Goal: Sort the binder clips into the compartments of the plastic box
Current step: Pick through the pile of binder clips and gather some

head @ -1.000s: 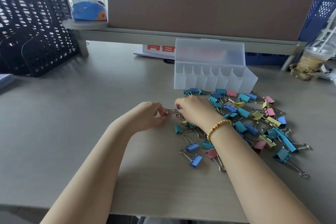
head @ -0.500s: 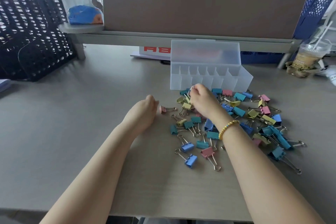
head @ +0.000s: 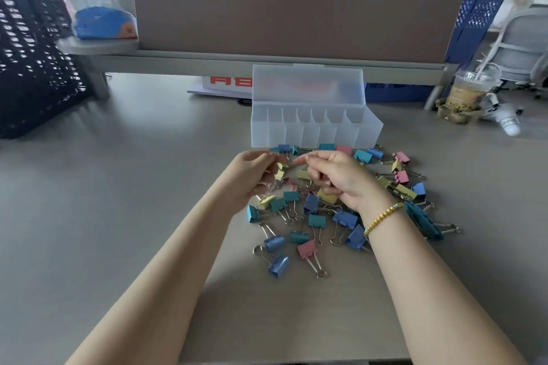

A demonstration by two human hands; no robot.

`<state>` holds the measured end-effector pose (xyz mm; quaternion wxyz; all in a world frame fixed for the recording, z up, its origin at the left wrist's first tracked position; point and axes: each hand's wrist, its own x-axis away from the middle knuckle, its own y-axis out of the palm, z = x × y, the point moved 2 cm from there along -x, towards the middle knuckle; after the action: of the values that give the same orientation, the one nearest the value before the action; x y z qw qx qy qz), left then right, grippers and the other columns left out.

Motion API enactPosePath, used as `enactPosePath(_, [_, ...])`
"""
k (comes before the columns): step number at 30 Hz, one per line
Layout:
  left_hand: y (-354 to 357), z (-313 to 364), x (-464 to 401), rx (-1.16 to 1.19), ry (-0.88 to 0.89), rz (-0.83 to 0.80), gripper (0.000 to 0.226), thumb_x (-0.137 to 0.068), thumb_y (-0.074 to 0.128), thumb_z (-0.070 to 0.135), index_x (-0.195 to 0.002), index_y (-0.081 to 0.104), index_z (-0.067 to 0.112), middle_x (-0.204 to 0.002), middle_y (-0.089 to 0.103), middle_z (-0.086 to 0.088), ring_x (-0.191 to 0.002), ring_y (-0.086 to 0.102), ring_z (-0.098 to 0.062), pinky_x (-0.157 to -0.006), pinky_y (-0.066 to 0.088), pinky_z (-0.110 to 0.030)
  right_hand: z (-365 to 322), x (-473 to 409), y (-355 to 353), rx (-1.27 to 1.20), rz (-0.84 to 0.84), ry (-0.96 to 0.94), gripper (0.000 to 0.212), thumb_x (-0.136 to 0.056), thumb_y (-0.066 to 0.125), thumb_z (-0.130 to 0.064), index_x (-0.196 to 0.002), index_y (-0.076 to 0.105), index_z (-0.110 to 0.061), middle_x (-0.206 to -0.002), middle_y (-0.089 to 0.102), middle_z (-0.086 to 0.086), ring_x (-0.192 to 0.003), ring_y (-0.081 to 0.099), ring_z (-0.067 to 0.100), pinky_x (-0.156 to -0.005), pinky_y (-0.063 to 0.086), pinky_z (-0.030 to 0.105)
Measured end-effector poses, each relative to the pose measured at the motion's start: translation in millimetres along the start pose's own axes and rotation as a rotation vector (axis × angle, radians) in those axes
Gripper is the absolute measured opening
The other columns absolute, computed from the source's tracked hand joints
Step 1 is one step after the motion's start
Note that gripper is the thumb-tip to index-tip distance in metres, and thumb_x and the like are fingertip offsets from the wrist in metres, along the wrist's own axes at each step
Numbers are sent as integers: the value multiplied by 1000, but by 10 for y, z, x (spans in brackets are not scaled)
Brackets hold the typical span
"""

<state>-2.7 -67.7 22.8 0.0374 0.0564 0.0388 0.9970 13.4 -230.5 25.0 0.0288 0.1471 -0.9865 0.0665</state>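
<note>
Plastic box [head: 311, 130] lies just beyond both hands, lid up, compartments apparently empty. Binder clips [head: 314, 216] scattered under and nearward of the hands. Left hand [head: 252, 175] curled around small yellow clips; right hand [head: 335, 175] curled, contents unclear. Sorting barely begun.

Grey wood-grain table [head: 118, 201]. On it: translucent plastic box [head: 314, 133], lid upright; scattered binder clips [head: 314, 221] just in front of the box; black mesh basket [head: 32, 68] far left; iced drink cup [head: 470, 92] far right.
</note>
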Motion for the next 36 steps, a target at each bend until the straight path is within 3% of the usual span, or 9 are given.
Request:
enactPosePath(4, [-25,-40,-16,-844,204,77,33,-94,52,31,-72,69,11,-50,40,5,-36,31,-7,-36,19,-14,-3,21,-35,666,48,-15,29,-100,35,-16,-104,64,-17,-59,45,-3,-46,31,10,-44,23,22])
enactPosePath(9, [86,-99,-16,-1285,271,-2,37,-88,54,50,-92,70,16,-73,55,2,-65,49,-15,-51,34,-24,-28,66,-32,909,67,-2,27,-95,50,-28,-91,69,-8,-56,46,-3,-48,35,10,-47,26,24])
enactPosePath(11, [81,-90,-19,-1389,260,-1,33,-87,56,50,-98,66,21,-83,54,5,-75,50,-16,-61,37,-25,-38,90,-54,939,55,17,25,-92,57,-29,-90,71,-9,-66,58,3,-54,42,12,-50,32,25])
enactPosePath(15, [-17,-86,-16,-1398,200,-26,18,-90,56,35,-101,64,24,-99,64,0,-81,52,-17,-70,42,-25,-11,98,-134,989,58,80,25,-89,62,-28,-92,71,-5,-115,68,10,-96,64,28,-79,52,34])
enactPosePath(18, [-19,-35,8,-1341,219,-1,15,-90,56,31,-99,65,23,-96,64,-1,-78,52,-17,-71,44,-27,-43,136,-171,985,61,86,20,-90,61,-25,-93,71,-9,-115,67,2,-92,62,22,-73,47,30])
enactPosePath(21, [109,37,-11,-1270,298,12,19,-89,57,41,-100,64,27,-76,55,10,-68,48,-12,-56,37,-23,-67,154,-172,983,55,69,14,-90,61,-22,-96,70,-13,-112,66,3,-89,57,16,-68,43,24])
enactPosePath(28, [158,-52,-68,-1405,253,-83,27,-87,59,45,-103,65,25,-92,59,2,-78,49,-14,-66,40,-24,-23,135,-184,1079,67,84,15,-91,59,-17,-101,69,-14,-111,66,4,-94,60,19,-76,47,27])
enactPosePath(33, [24,-45,-85,-1278,225,-40,22,-86,62,40,-96,68,21,-70,49,12,-62,46,-6,-54,35,-19,-29,132,-179,1061,96,54,12,-90,60,-18,-99,67,-16,-112,64,3,-87,54,16,-75,44,27])
enactPosePath(36, [103,-18,-145,-1194,216,-9,23,-86,63,37,-101,69,21,-86,64,3,-76,60,-15,-62,41,-25,-22,120,-167,1061,111,52,16,-89,62,-20,-104,66,-17,-112,63,5,-90,55,18,-75,45,28])
